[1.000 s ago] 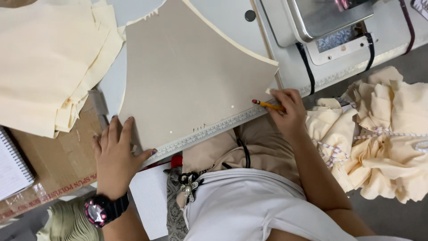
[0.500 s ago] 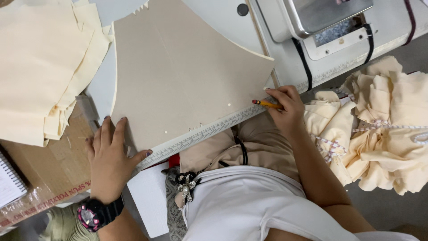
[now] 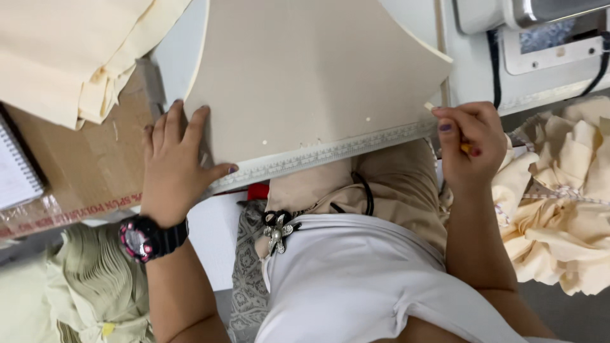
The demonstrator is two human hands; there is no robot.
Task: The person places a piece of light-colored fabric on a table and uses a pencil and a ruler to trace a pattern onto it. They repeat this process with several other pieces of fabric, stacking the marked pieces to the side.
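A beige curved cardboard pattern [image 3: 305, 70] lies on the white table, with a long pale ruler [image 3: 330, 152] along its near edge. My left hand [image 3: 175, 165], wearing a black and pink wristwatch [image 3: 149, 238], presses flat on the pattern's near left corner and the ruler's end. My right hand [image 3: 467, 143] is closed around a yellow pencil [image 3: 467, 149] at the ruler's right end, by the pattern's right corner.
Folded cream fabric [image 3: 70, 51] lies at the back left over a brown cardboard sheet [image 3: 82, 165]. A notebook [image 3: 16, 171] sits at the far left. A sewing machine [image 3: 534, 32] stands at the back right. Crumpled cream fabric [image 3: 565, 190] piles at the right, pale green pieces [image 3: 82, 292] at the lower left.
The view has moved closer. My right hand has curled tighter around the pencil at the ruler's right end. My left hand stays pressed on the pattern and ruler.
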